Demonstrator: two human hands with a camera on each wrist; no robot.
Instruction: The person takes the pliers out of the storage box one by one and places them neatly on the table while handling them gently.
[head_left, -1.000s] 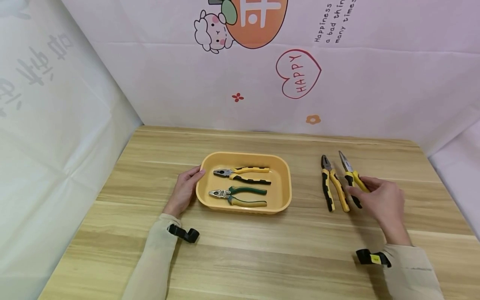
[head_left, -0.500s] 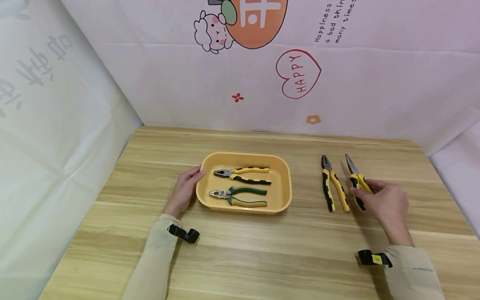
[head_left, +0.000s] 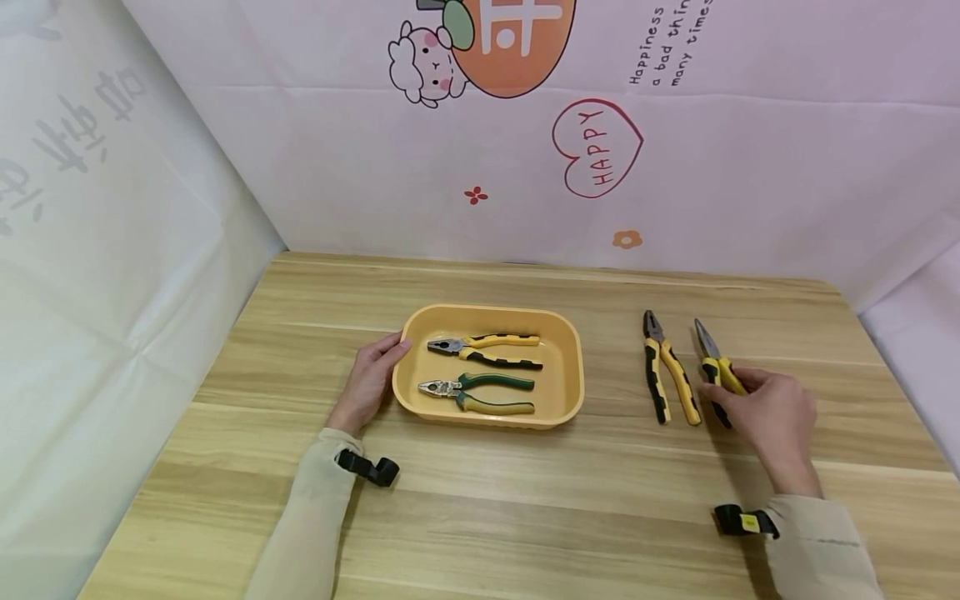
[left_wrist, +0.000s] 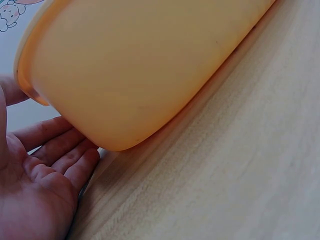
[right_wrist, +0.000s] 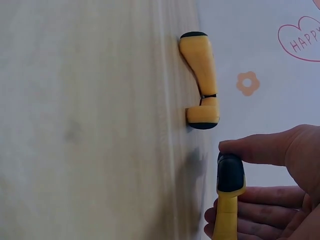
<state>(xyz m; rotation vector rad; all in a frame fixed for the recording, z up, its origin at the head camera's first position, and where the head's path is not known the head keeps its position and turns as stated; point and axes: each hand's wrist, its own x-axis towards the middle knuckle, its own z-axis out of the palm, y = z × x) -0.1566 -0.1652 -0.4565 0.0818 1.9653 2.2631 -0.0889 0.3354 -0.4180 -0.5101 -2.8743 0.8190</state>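
At the left end of a yellow plastic tray [head_left: 561, 379], my left hand [head_left: 364, 385] grips the wall, thumb over the rim and fingers against the outside [left_wrist: 55, 160]. Inside lie combination pliers with yellow-black handles [head_left: 501, 340] and others with green and tan handles [head_left: 495, 381], jaws to the left. On the right, my right hand [head_left: 772, 414] pinches the handles of long-nose pliers [head_left: 706, 340], which are yellow and black; the thumb presses one handle end [right_wrist: 231, 172]. Just left of them, another pair of combination pliers [head_left: 655, 379] lies on the table, handles spread.
The wood-grain table [head_left: 525, 517] has its back edge against a white printed cloth [head_left: 337, 175]. Another white cloth [head_left: 135, 275] hangs along the left side. Bare tabletop lies between the tray and the loose pliers.
My right hand has shifted the long-nose pliers slightly right and toward me, widening the gap from the combination pliers beside them. My left hand and the tray have stayed put.
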